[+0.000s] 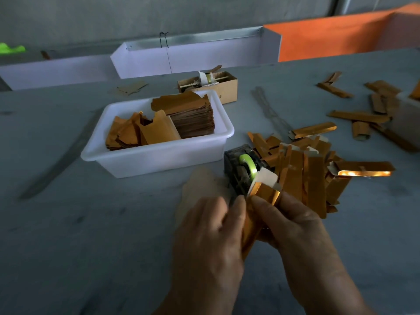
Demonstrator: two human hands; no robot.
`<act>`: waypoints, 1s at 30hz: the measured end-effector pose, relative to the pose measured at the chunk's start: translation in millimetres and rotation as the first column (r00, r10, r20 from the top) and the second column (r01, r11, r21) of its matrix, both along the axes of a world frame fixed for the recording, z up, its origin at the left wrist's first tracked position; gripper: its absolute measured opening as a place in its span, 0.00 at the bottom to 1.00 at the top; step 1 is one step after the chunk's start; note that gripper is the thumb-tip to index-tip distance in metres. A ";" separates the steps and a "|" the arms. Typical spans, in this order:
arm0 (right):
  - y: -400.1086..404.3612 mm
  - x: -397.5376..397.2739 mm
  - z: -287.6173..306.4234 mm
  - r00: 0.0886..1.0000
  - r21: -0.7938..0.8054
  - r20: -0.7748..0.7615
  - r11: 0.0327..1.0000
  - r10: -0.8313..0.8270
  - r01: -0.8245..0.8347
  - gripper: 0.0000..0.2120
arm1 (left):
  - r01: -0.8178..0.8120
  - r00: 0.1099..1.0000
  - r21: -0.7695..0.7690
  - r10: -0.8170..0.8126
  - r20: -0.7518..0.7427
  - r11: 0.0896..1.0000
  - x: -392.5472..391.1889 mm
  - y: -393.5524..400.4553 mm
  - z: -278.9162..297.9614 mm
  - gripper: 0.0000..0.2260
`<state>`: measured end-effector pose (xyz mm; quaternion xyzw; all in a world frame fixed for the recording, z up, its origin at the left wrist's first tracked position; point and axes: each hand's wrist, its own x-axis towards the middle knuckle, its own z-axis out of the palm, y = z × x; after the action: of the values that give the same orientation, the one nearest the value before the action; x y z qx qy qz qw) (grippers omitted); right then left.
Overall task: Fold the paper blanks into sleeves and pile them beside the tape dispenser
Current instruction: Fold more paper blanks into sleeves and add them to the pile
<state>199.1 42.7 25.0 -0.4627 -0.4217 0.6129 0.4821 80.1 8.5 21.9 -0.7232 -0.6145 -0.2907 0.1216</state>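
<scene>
A folded gold paper sleeve (263,196) is held between both hands just in front of the tape dispenser (241,171), a dark block with a green tape roll. My left hand (211,237) grips the sleeve's left side with thumb on top. From the right, my right hand (293,226) pinches the same sleeve. A pile of finished gold sleeves (313,176) lies right of the dispenser. Flat gold blanks (191,114) are stacked in a white plastic tub (156,155) to the left.
A small cardboard box (218,85) stands behind the tub. More sleeves (363,117) are scattered at the right. White and orange panels (204,55) line the table's far edge. A pale blank (200,189) lies under my left hand.
</scene>
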 end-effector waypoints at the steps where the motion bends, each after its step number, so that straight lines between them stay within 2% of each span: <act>1: 0.1 -0.9 -0.5 1.000 -0.002 -0.002 1.000 -0.006 0.006 0.07 | -0.008 0.996 0.004 0.008 -0.087 1.000 2.5 -2.9 -1.5 0.15; 3: 0.0 -2.6 -2.3 1.000 -0.014 0.003 1.000 -0.016 0.016 0.08 | -0.050 0.988 -0.067 0.040 -0.146 0.996 6.6 -5.4 -3.7 0.17; 7: -1.5 -3.6 -5.5 0.999 -0.049 0.036 0.999 -0.012 0.013 0.12 | -0.118 0.991 -0.214 0.103 -0.082 0.970 16.4 -8.2 -7.9 0.18; 10: -2.0 -4.6 -3.9 0.997 -0.055 0.074 0.998 0.012 -0.008 0.16 | -0.061 0.997 -0.222 0.069 0.028 0.973 19.8 -9.9 -2.8 0.10; 12: -1.6 -3.6 -5.2 0.994 -0.053 0.109 0.998 -0.009 0.015 0.16 | -0.087 0.996 -0.223 0.089 0.000 0.971 19.2 -11.4 -1.2 0.07; 14: -1.2 -2.8 -5.9 0.996 -0.048 0.087 0.998 -0.031 0.035 0.13 | -0.008 1.000 -0.226 0.009 0.005 0.974 13.7 -12.7 -3.3 0.12; 15: -1.6 -3.4 -4.8 0.998 -0.049 0.050 0.998 -0.042 0.045 0.11 | 0.077 0.991 -0.218 -0.051 0.122 0.973 7.8 -12.3 -4.5 0.13; 16: -1.6 -4.2 -3.4 0.999 -0.045 0.010 0.998 -0.052 0.052 0.09 | 0.149 0.949 -0.223 -0.076 0.305 0.963 2.5 -10.5 -0.1 0.12; 17: -1.8 -4.8 -2.3 0.998 -0.034 -0.020 0.998 -0.060 0.059 0.08 | 0.192 0.862 -0.237 -0.048 0.504 0.952 -2.6 -8.4 3.9 0.09; 19: -2.2 -6.2 -1.0 0.997 0.002 -0.041 0.997 -0.072 0.072 0.07 | 0.304 0.611 -0.401 0.146 0.778 0.864 -8.6 -3.0 10.6 0.06; 21: -3.1 -6.3 1.9 0.997 0.031 -0.041 0.997 -0.073 0.074 0.07 | 0.428 0.422 -0.493 0.315 0.850 0.758 -13.1 1.1 13.1 0.02; 23: -3.0 -4.9 6.0 0.997 0.032 -0.054 0.997 -0.064 0.066 0.09 | 0.532 0.267 -0.454 0.367 0.891 0.715 -16.9 5.1 16.8 0.02; 27: 3.2 1.7 9.0 0.997 -0.054 -0.043 0.997 -0.057 0.054 0.15 | 0.681 0.122 -0.355 0.380 0.917 0.641 -13.6 7.2 19.6 0.09; 29: 6.7 7.0 11.4 0.998 -0.033 0.061 0.999 -0.012 0.014 0.17 | 0.677 0.063 -0.328 0.392 0.918 0.659 -11.0 8.1 22.3 0.07; 30: 8.0 10.5 14.1 0.993 -0.005 0.119 1.000 0.010 -0.010 0.21 | 0.648 0.066 -0.328 0.379 0.923 0.688 -10.2 8.8 23.7 0.05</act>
<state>209.6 50.7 39.0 -0.4975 -0.4508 0.5874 0.4519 69.9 17.3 45.6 -0.3671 -0.4975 -0.4486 -0.6453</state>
